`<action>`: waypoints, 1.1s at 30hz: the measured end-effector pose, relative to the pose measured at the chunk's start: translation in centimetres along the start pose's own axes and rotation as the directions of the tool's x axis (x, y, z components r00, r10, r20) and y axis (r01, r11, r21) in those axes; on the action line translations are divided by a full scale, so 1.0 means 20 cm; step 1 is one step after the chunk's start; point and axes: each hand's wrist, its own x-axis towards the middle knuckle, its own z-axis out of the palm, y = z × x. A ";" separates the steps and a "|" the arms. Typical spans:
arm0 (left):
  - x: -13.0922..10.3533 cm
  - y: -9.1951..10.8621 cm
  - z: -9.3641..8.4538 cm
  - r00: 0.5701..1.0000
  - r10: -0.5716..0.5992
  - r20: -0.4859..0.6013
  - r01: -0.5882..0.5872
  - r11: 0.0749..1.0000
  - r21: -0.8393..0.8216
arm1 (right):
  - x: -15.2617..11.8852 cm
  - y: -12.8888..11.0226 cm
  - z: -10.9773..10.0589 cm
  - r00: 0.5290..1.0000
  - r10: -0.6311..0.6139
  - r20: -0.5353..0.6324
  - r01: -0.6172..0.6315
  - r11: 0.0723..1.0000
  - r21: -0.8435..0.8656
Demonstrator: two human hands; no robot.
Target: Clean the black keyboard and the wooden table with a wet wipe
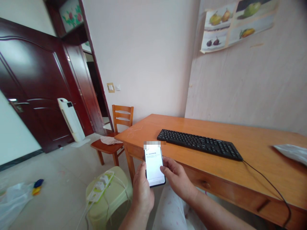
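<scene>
A smartphone (154,167) with a lit, mostly white screen is held upright in front of the table's near edge. My left hand (142,188) grips its left side, the thumb along the edge. My right hand (176,174) closes on the right side, its thumb at the edge of the screen and its fingers behind the phone. A blurred patch covers the phone's top, and the small text on the screen cannot be read. Just beyond the phone, a black keyboard (199,143) lies on the wooden table (254,134).
A pale green stool (117,191) bearing a power strip (102,187) with cords stands at the lower left. Behind it is a wooden chair (106,147) with a cloth. The keyboard's cable (266,180) hangs over the table edge. A plastic bag (291,151) lies at right.
</scene>
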 end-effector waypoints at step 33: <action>0.00 0.02 0.01 1.000 -0.001 0.015 0.001 1.000 -0.027 | -0.02 -0.01 -0.01 1.000 0.014 0.025 -0.014 1.000 0.004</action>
